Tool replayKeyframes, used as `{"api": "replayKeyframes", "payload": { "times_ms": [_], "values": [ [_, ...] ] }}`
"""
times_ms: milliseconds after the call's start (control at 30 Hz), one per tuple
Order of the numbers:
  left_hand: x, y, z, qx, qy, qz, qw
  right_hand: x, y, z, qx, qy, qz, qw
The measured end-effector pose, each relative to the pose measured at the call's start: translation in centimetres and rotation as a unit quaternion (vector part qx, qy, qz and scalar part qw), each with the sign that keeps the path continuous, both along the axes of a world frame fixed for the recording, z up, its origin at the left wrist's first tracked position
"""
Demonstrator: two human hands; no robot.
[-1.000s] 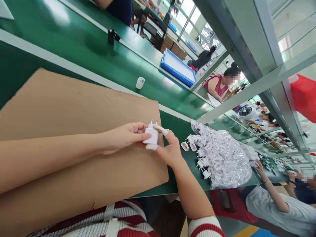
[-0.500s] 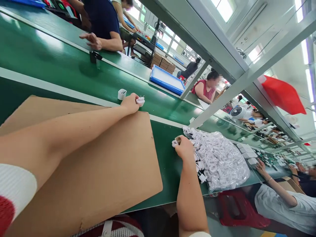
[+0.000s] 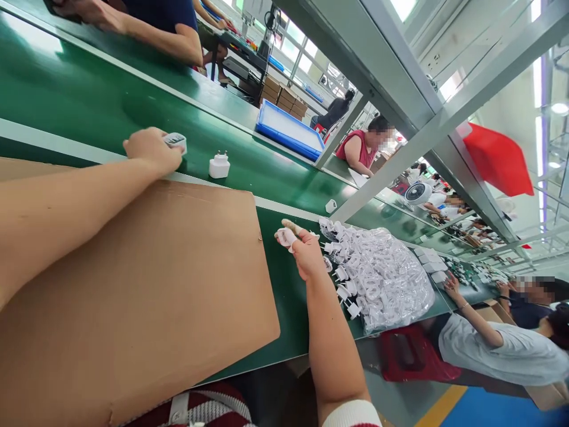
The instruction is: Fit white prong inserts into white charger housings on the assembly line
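Observation:
My left hand (image 3: 151,149) reaches out over the green belt (image 3: 89,107) and closes on a white charger shell (image 3: 176,140) with its open end facing me. An assembled white charger (image 3: 219,165) stands on the belt just right of that hand, prongs up. My right hand (image 3: 303,252) hovers beside the brown cardboard sheet (image 3: 146,284) and pinches a small white plug cap (image 3: 286,236). Directly right of it lies a pile of white plug caps (image 3: 377,276) on clear plastic.
A blue tray (image 3: 288,128) lies on the far side of the belt. A single white part (image 3: 330,206) rests by the grey frame post (image 3: 377,178). Another person's arms (image 3: 133,26) rest across the belt; more people sit to the right.
My left hand set the assembled charger down on the belt and moved left onto the shell. My right hand rose from the pile holding a plug cap.

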State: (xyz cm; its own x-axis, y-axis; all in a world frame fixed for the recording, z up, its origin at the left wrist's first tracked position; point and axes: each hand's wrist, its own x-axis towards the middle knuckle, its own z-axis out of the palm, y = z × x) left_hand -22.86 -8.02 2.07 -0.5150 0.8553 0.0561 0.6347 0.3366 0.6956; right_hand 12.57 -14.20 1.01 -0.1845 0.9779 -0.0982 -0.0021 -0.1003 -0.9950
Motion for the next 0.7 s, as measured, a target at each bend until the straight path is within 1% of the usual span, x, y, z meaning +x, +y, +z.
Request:
{"api": "replayKeyframes", "payload": {
  "times_ms": [33,100,167,200,267,333,400,467,500,567,700],
  "values": [
    [0.2,-0.6,0.3,0.027,0.013,-0.001,1.000,0.0,-0.1,0.1,-0.005,0.019,0.000,1.000],
    [1.4,-2.3,0.6,0.078,0.037,-0.029,0.996,-0.1,-0.5,0.3,-0.014,0.047,0.010,0.999],
    [3.4,-4.7,0.7,0.102,0.028,-0.080,0.991,-0.3,-0.8,0.5,-0.030,0.073,0.039,0.996],
    [4.5,-6.1,0.5,0.103,0.005,-0.117,0.988,-0.4,-0.9,0.5,-0.040,0.087,0.052,0.994],
    [6.8,-8.9,-0.2,0.092,-0.060,-0.206,0.972,-0.8,-1.3,0.6,-0.057,0.108,0.058,0.991],
    [8.8,-11.2,-1.2,0.088,-0.093,-0.297,0.946,-1.1,-1.6,0.5,-0.058,0.107,0.040,0.992],
    [10.2,-12.9,-2.2,0.094,-0.086,-0.364,0.923,-1.6,-2.0,0.4,-0.038,0.087,0.022,0.995],
    [11.0,-13.8,-3.2,0.099,-0.071,-0.408,0.905,-2.1,-2.4,0.2,-0.008,0.061,0.016,0.998],
    [11.2,-14.1,-3.6,0.102,-0.070,-0.421,0.899,-2.4,-2.7,0.1,0.007,0.049,0.017,0.999],
    [11.3,-14.3,-4.2,0.104,-0.087,-0.421,0.897,-3.0,-3.4,-0.1,0.043,0.021,0.025,0.999],
    [11.1,-14.1,-4.8,0.108,-0.117,-0.409,0.898,-3.5,-4.6,0.1,0.161,-0.066,0.030,0.984]
  ]
}}
